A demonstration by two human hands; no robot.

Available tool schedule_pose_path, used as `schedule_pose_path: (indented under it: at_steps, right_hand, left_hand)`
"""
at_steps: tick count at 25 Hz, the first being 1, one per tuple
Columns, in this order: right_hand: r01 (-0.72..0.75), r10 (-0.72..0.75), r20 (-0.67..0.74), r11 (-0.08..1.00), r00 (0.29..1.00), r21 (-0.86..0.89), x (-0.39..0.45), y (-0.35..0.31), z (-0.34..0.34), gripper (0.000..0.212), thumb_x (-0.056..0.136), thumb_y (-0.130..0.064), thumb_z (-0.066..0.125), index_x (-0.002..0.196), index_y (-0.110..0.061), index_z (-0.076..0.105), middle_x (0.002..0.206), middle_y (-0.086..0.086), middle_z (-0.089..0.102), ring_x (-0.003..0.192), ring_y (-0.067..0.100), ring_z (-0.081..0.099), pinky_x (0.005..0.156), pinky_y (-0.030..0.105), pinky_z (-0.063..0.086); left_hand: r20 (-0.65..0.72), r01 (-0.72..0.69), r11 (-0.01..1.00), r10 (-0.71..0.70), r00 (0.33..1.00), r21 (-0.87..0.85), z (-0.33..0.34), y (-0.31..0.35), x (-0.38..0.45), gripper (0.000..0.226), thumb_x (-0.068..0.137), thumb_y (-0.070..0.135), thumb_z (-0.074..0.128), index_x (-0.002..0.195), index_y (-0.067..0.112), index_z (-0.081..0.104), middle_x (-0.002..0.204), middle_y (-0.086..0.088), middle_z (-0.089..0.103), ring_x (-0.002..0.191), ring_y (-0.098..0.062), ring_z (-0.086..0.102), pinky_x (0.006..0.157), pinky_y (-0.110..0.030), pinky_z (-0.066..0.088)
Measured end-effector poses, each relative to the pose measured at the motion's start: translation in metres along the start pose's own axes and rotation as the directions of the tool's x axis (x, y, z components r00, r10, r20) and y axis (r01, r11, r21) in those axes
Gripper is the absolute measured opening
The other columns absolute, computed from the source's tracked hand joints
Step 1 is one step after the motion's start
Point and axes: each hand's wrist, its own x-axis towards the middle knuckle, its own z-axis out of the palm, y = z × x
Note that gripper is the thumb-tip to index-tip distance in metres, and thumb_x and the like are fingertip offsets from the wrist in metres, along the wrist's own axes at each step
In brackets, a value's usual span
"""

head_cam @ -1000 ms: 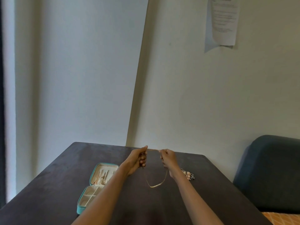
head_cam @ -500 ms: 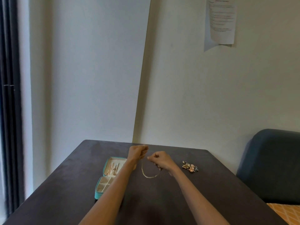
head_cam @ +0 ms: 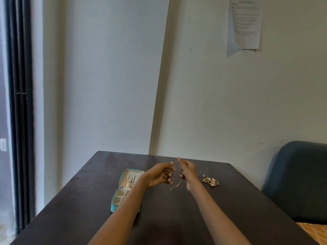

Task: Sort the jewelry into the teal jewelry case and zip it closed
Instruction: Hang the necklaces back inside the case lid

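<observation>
— Gold, thin and fine: is that the chain (head_cam: 174, 186) hanging between the two hands?

— Yes. In the head view the left hand (head_cam: 160, 175) is pinching one end of it between thumb and curled fingers, and the right hand (head_cam: 188, 169) is pinching the other end just beside it, fingertips nearly meeting. The loop is drooping below and between them, above the dark table (head_cam: 230, 200).

— And where is the teal jewelry case (head_cam: 126, 189) lying relative to those hands?

— To the left of the left hand, a little nearer. It is lying open on the table, the left forearm crossing over its right edge. The far half is showing a cream lining with a few small gold pieces; the near half is showing cream compartments, and I cannot tell what is sitting in them.

— Anything on the other side?

— A small heap of jewelry (head_cam: 211, 180) is resting on the table to the right of the right hand, apart from it, with pinkish and dark bits mixed in. Further right a blue-grey chair (head_cam: 299, 181) is standing by the table, and a printed sheet (head_cam: 246, 23) is hanging on the far wall.
</observation>
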Motion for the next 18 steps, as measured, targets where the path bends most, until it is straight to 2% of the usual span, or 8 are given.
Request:
schedule_pose_path:
  at_steps: [2,4,6,8,12,16,18]
  right_hand:
    - [-0.006,0.007,-0.040,1.000,0.999,0.013,0.000,0.005,-0.002,0.027,0.094,-0.025,0.056,0.072,-0.011,0.048,0.055,-0.002,0.031,0.045,0.008,0.026,0.039,0.019,0.026]
    - [0.005,-0.004,0.014,0.997,1.000,-0.074,-0.003,0.013,-0.005,0.024,0.096,-0.025,0.053,0.080,-0.008,0.055,0.054,-0.003,0.030,0.043,0.007,0.027,0.040,0.018,0.026]
    - [0.034,-0.014,0.113,0.983,0.994,-0.182,-0.012,0.023,-0.005,0.023,0.097,-0.026,0.051,0.084,-0.008,0.060,0.054,-0.004,0.035,0.044,0.006,0.031,0.042,0.020,0.030]
    - [0.088,-0.036,0.197,0.960,0.980,-0.266,-0.018,0.031,0.000,0.022,0.097,-0.026,0.050,0.088,-0.009,0.061,0.056,-0.002,0.043,0.044,0.006,0.038,0.044,0.020,0.035]
    - [0.202,-0.094,0.250,0.869,0.964,-0.452,-0.022,0.037,0.014,0.016,0.095,-0.025,0.053,0.087,-0.013,0.060,0.068,-0.001,0.062,0.052,0.006,0.054,0.052,0.020,0.047]
    - [0.175,-0.038,0.289,0.868,0.956,-0.464,-0.022,0.038,0.013,0.010,0.092,-0.015,0.055,0.087,-0.012,0.063,0.070,-0.001,0.066,0.060,0.007,0.060,0.059,0.020,0.052]
    - [0.140,0.009,0.324,0.891,0.946,-0.432,-0.023,0.040,0.011,0.010,0.092,-0.014,0.056,0.086,-0.012,0.064,0.072,0.001,0.067,0.063,0.009,0.061,0.062,0.021,0.054]
  left_hand:
    - [-0.024,-0.041,0.988,0.038,0.999,-0.146,-0.001,-0.001,-0.001,0.026,0.096,0.028,0.048,0.085,0.008,0.060,0.060,-0.003,0.056,0.050,-0.013,0.053,0.058,-0.026,0.053]
    - [-0.120,-0.122,0.927,0.084,0.989,-0.354,-0.005,-0.002,0.001,0.021,0.094,0.023,0.051,0.084,0.007,0.060,0.060,-0.004,0.061,0.048,-0.014,0.057,0.055,-0.028,0.055]
    - [-0.207,-0.200,0.843,0.108,0.972,-0.499,-0.009,-0.006,0.005,0.018,0.094,0.017,0.051,0.089,0.004,0.062,0.071,-0.009,0.070,0.057,-0.020,0.067,0.060,-0.032,0.059]
    - [-0.271,-0.257,0.786,0.118,0.955,-0.562,-0.009,-0.011,0.009,0.016,0.095,0.012,0.049,0.095,0.002,0.062,0.084,-0.014,0.073,0.070,-0.026,0.072,0.065,-0.034,0.061]
    - [-0.411,-0.322,0.803,0.107,0.905,-0.501,-0.004,-0.023,0.018,0.019,0.096,0.013,0.048,0.102,0.000,0.060,0.096,-0.016,0.067,0.086,-0.028,0.066,0.080,-0.036,0.053]
    - [-0.467,-0.251,0.918,0.085,0.880,-0.307,-0.008,-0.030,0.023,0.025,0.097,0.013,0.048,0.111,-0.005,0.059,0.099,-0.016,0.067,0.093,-0.027,0.064,0.083,-0.034,0.053]
    - [-0.468,-0.228,0.935,0.080,0.880,-0.270,-0.007,-0.029,0.022,0.027,0.097,0.010,0.048,0.116,-0.006,0.056,0.101,-0.016,0.066,0.096,-0.028,0.064,0.083,-0.034,0.053]
